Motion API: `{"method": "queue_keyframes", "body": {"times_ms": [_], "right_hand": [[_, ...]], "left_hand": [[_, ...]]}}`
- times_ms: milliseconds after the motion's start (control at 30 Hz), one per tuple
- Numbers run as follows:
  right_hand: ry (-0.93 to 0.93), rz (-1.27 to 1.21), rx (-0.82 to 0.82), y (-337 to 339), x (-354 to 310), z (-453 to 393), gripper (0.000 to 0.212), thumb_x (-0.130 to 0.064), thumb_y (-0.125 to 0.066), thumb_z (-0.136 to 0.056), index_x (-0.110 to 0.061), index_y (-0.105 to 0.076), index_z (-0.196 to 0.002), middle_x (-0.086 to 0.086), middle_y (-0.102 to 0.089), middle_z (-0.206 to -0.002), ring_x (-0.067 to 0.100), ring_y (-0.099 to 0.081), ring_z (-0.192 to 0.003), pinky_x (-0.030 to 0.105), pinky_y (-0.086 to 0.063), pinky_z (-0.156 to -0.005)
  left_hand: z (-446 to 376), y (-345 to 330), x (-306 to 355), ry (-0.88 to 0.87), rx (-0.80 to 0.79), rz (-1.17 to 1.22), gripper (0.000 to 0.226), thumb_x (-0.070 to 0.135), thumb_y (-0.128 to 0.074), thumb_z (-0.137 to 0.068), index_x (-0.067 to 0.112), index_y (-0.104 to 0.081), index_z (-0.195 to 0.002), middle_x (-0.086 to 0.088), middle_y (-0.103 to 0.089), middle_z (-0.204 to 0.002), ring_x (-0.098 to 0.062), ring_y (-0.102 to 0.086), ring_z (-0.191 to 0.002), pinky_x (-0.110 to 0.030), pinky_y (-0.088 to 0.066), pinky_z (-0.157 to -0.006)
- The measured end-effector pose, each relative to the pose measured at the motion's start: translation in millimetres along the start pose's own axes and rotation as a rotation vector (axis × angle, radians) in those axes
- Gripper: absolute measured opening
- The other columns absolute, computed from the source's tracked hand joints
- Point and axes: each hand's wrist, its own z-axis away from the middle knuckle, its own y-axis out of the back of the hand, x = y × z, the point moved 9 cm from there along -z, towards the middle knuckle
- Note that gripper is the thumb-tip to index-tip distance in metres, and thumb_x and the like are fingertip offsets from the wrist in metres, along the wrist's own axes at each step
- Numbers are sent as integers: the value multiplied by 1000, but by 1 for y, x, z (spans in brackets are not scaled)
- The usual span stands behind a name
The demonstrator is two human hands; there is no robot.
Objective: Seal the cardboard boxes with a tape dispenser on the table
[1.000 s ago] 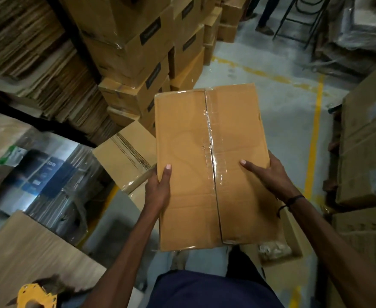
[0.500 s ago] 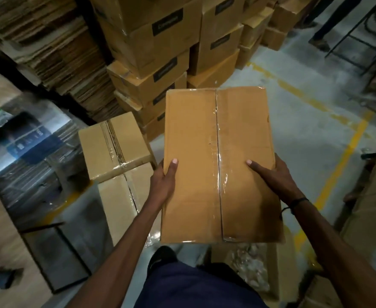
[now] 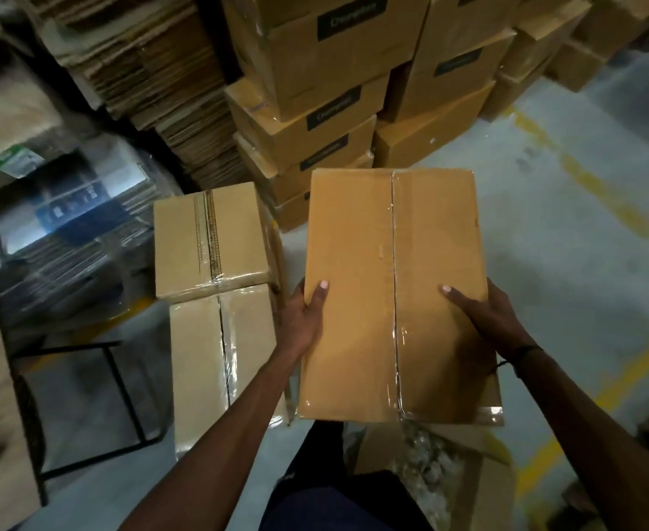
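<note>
Basically, taped cardboard box (image 3: 391, 293) is carried in the air, level, seam up. Left hand (image 3: 303, 320) and right hand (image 3: 483, 320) clamp opposite sides, thumbs on top, remaining fingers hidden underneath, probably heading for the two sealed boxes (image 3: 215, 300) on the floor to its left.

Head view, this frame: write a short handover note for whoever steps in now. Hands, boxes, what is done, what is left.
Left hand: grips the left edge of the held box, thumb on top.
Right hand: grips its right edge, thumb on top.
The held box is carried above the floor; clear tape runs along its centre seam, so its top is sealed.
Two taped boxes lie stacked on the floor to the left, beside the stack of labelled boxes.
An open box with clear wrapped contents sits below the held one.
No tape dispenser in view.
Left: probably set this box down with the taped ones, then seal the next.
</note>
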Motion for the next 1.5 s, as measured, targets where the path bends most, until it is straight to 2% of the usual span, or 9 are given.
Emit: {"method": "queue_keyframes", "body": {"times_ms": [100,400,567,767,867,1067,1200,1367,1500], "right_hand": [[-28,66,-7,-12,11,-52,82,-53,-81,-82,-21,-47,-150,4,-59,-140,31,-59,-123,50,-52,-100],[-128,110,-109,-97,136,-233,79,-56,-81,-81,-25,-50,-147,-5,-60,-133,27,-59,-120,55,-52,-104],[-120,110,-174,-153,238,-339,81,-58,-86,-77,-34,-51,-146,-9,-63,-138,23,-61,-123,52,-55,-101],[-129,102,-227,-208,334,-434,78,-54,-89,-75,-37,-56,-143,-12,-66,-133,16,-63,-120,39,-56,-94],[-125,105,-237,-230,376,-474,81,-51,-87,-78,-34,-50,-149,-9,-62,-140,17,-59,-123,36,-55,-93],[-108,130,-252,-263,433,-523,91,-60,-89,-71,-34,-50,-149,-7,-63,-141,20,-60,-126,45,-52,-105],[-65,200,-274,-273,465,-544,96,-74,-85,-66,-38,-50,-147,-11,-63,-140,19,-59,-129,51,-48,-110],[-51,257,-204,-272,465,-533,101,-71,-81,-72,-31,-39,-155,-6,-55,-150,21,-53,-134,47,-45,-113],[-71,344,-116,-266,428,-509,97,-50,-78,-88,-18,-22,-161,9,-46,-158,32,-47,-141,44,-39,-115]], "left_hand": [[-38,-19,-16,21,-7,21,45,44,-56,-105,21,-58,-144,18,-66,-116,-5,-63,-114,2,-41,-80],[-183,-74,-164,230,45,-1,70,67,-57,-95,24,-42,-148,4,-62,-133,-18,-61,-120,-39,-48,-106],[-270,-115,-306,338,46,-53,82,89,-64,-67,31,-66,-125,5,-74,-119,-20,-70,-111,-50,-56,-101],[-358,-155,-404,338,30,-6,60,52,-74,-91,18,-59,-138,2,-66,-131,-18,-63,-117,-38,-48,-103],[-393,-171,-450,336,37,11,62,58,-75,-87,24,-59,-136,1,-69,-127,-23,-67,-116,-50,-54,-103],[-431,-183,-496,323,76,-31,47,36,-69,-99,11,-57,-137,0,-64,-122,-24,-62,-117,-43,-52,-103],[-445,-188,-534,308,79,-148,61,54,-69,-85,13,-60,-129,-6,-68,-124,-27,-65,-115,-51,-55,-101],[-442,-194,-526,268,95,-267,50,37,-66,-101,6,-53,-138,-13,-63,-134,-31,-58,-125,-39,-49,-104],[-427,-195,-494,243,174,-340,61,26,-66,-99,6,-41,-150,-16,-60,-140,-35,-57,-129,-48,-49,-108]]}}
